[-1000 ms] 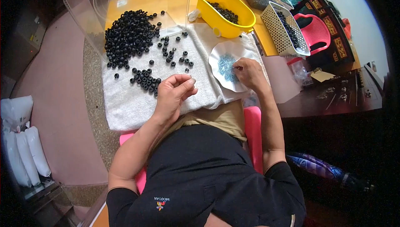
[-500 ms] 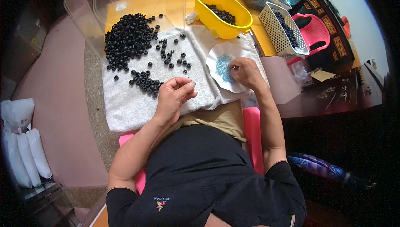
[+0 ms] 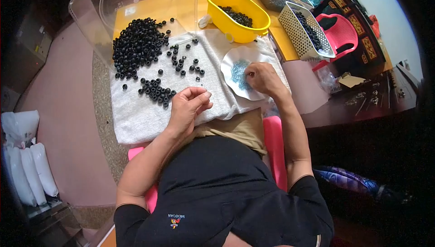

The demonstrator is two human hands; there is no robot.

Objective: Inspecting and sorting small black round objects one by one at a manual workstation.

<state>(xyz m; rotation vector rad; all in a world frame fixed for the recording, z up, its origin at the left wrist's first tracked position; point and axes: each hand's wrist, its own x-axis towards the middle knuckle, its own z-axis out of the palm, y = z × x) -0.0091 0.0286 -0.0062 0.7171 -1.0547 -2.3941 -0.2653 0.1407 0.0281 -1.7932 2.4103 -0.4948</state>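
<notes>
My left hand is over the white towel, thumb and forefinger pinched together; anything between them is too small to make out. My right hand reaches over a white wavy-edged dish, its fingertips closed at the tiny pale blue pieces lying in it. Whatever those fingers hold is hidden. Just beyond my left hand lies a cluster of round black pieces with holes. More of these black pieces are scattered farther back, beside a big heap of the same kind.
The white towel covers the near part of a yellow table. Behind the heap stands a clear plastic bin. A yellow tub and a white perforated basket hold dark pieces. A pink chair is at the right.
The whole view has shifted slightly. My left hand keeps its pinch, and my right hand stays at the pale blue pieces in the dish with its fingers a little turned.
</notes>
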